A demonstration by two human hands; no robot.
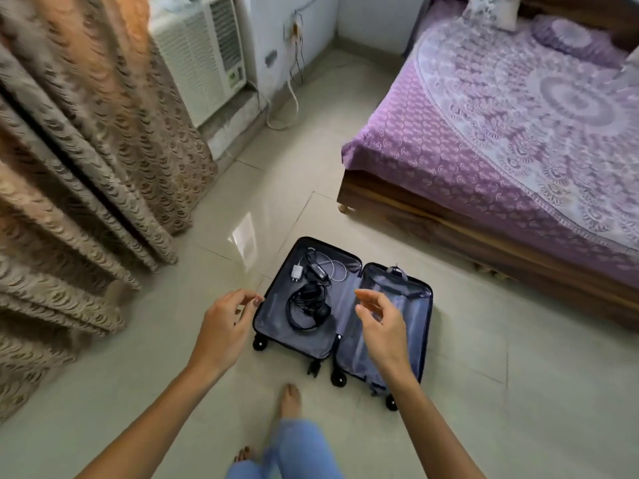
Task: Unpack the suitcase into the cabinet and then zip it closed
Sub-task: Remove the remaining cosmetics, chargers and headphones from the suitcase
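Looking down past blue jeans (294,451) and a bare foot (289,399) standing on the pale tiled floor (484,392), just short of the wheeled near end of the suitcase (273,323). Showing the suitcase lying opened flat like a book near the middle of the floor, directly ahead of the feet, with long axis and hinge running away from the person.

Reaching forward with both arms:
- **Left hand:** holding the left hand (224,326) with fingers loosely curled and gripping nothing, in line with the left rim of the left half.
- **Right hand:** holding the right hand (380,326) slack-fingered and likewise empty, over the right half beside the hinge.

Judging the left hand slightly nearer the contents, the right almost as near across the hinge.

Carrying in the left half black headphones (307,309) at its centre. Carrying also, toward its far edge, a white charger plug (296,271), a black adapter (318,269) and a white cable (337,271), tangled together. Showing only grey lining in the right half, without revealing whether anything lies beneath.

Bordering the floor with a curtain (86,150) on the left, an air conditioner (204,57) at the far left corner and a bed (484,150) on the right. Leaving the cabinet out of view. Judging the unpacking unfinished and the zipping not yet begun.
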